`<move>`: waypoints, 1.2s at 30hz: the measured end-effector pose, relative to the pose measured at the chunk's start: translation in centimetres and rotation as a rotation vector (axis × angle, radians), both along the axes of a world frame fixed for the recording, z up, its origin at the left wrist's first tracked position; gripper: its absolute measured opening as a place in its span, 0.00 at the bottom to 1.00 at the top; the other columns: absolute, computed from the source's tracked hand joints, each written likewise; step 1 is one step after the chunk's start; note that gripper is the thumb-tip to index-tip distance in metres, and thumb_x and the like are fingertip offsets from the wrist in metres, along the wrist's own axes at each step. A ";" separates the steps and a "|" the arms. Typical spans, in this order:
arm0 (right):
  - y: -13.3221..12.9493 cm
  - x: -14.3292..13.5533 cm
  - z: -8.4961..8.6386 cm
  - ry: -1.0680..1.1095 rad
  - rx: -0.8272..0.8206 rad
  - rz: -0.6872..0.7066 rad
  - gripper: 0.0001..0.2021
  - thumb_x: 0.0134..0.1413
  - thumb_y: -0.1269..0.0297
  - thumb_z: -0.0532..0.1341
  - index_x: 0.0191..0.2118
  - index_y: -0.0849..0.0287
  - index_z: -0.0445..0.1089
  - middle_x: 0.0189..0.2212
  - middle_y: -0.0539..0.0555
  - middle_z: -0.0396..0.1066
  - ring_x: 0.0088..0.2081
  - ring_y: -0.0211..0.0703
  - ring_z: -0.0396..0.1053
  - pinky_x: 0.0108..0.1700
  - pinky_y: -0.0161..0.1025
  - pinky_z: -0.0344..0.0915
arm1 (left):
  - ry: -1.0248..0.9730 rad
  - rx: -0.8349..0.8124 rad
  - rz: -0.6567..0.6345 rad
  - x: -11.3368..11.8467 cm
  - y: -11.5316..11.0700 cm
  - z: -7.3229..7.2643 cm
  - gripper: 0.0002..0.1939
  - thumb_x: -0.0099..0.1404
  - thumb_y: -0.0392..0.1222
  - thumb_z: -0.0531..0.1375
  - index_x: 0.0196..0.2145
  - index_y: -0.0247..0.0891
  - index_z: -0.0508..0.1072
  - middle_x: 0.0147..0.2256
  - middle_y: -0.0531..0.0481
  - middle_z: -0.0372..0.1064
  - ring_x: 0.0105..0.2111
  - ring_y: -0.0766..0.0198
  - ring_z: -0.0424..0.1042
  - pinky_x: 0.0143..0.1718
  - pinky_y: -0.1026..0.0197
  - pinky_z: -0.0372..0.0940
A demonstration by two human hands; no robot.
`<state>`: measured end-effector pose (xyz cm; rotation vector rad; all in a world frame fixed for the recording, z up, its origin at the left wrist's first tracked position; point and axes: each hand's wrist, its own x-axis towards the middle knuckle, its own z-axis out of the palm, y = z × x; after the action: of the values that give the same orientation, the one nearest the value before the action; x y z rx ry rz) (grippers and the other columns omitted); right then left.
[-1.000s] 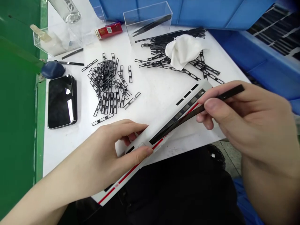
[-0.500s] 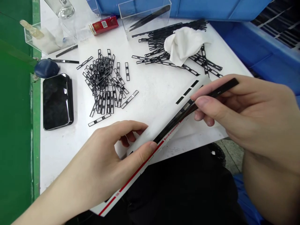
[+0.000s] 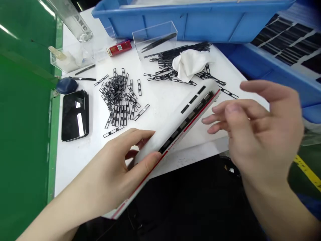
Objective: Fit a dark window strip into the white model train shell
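Observation:
My left hand [image 3: 125, 167] is closed around a white model train carriage shell [image 3: 173, 124], its thumb pressing on the near side. The shell slants up to the right, with a red stripe, the lettering "Bordrestaurant" and a dark window band along its side. A row of dark rectangular openings shows on its upper face. To the right of the shell, apart from it, is my right hand [image 3: 258, 124], its fingers spread and nothing visible in them. Part of the shell's lower end is hidden behind my left hand.
Small black window frames [image 3: 116, 95] lie heaped on the white table [image 3: 160, 90]. Longer black strips [image 3: 170, 55] lie under a white cloth [image 3: 189, 65]. A clear box [image 3: 155, 38] holds tweezers. Also there are a black device [image 3: 74, 115], a red packet [image 3: 119, 48] and blue bins [image 3: 200, 25].
My right hand has let go of the long black strip and drawn back to the right, fingers opening. My left hand still holds the shell. The camera view has shifted.

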<state>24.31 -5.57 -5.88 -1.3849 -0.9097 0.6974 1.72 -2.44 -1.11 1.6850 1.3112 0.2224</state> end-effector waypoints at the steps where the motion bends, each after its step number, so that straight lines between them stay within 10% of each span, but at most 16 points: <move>1: -0.6 -0.3 0.1 0.021 0.005 0.017 0.08 0.68 0.62 0.67 0.49 0.46 0.72 0.35 0.50 0.77 0.32 0.43 0.78 0.30 0.39 0.75 | -0.062 -0.051 0.038 -0.1 -0.3 0.1 0.14 0.70 0.53 0.65 0.49 0.47 0.80 0.40 0.53 0.80 0.33 0.60 0.76 0.28 0.64 0.69; 7: -2.4 -1.8 0.9 0.259 -0.211 0.653 0.09 0.63 0.65 0.71 0.48 0.47 0.78 0.36 0.49 0.81 0.33 0.38 0.79 0.33 0.29 0.78 | -0.548 -0.298 0.235 0.3 -3.2 -1.7 0.16 0.70 0.45 0.69 0.53 0.42 0.79 0.42 0.49 0.83 0.40 0.56 0.82 0.39 0.61 0.77; 11: -2.3 -2.4 1.2 0.327 -0.268 0.722 0.09 0.58 0.71 0.73 0.42 0.51 0.78 0.35 0.47 0.81 0.34 0.35 0.80 0.31 0.23 0.74 | -0.724 -0.333 0.277 0.5 -4.9 -3.0 0.18 0.70 0.36 0.69 0.56 0.43 0.78 0.50 0.47 0.83 0.50 0.53 0.82 0.51 0.56 0.78; 20: -3.2 -3.5 0.5 0.348 -0.308 0.773 0.09 0.59 0.67 0.72 0.43 0.53 0.74 0.46 0.52 0.81 0.42 0.47 0.82 0.53 0.46 0.80 | -0.771 -0.330 0.323 0.1 -6.1 -4.4 0.25 0.64 0.29 0.72 0.57 0.43 0.79 0.56 0.48 0.81 0.57 0.50 0.79 0.59 0.55 0.75; 36: -1.7 -3.5 0.2 0.295 -0.217 0.761 0.09 0.58 0.66 0.74 0.38 0.55 0.73 0.40 0.52 0.80 0.41 0.46 0.80 0.45 0.41 0.79 | -0.857 -0.240 0.373 0.4 -6.6 -5.4 0.25 0.64 0.28 0.72 0.56 0.47 0.81 0.56 0.54 0.81 0.58 0.57 0.78 0.59 0.67 0.72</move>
<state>20.79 -7.27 -5.70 -1.0530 -1.1445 1.5701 2.11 -9.07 -6.50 0.9379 0.9177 0.8635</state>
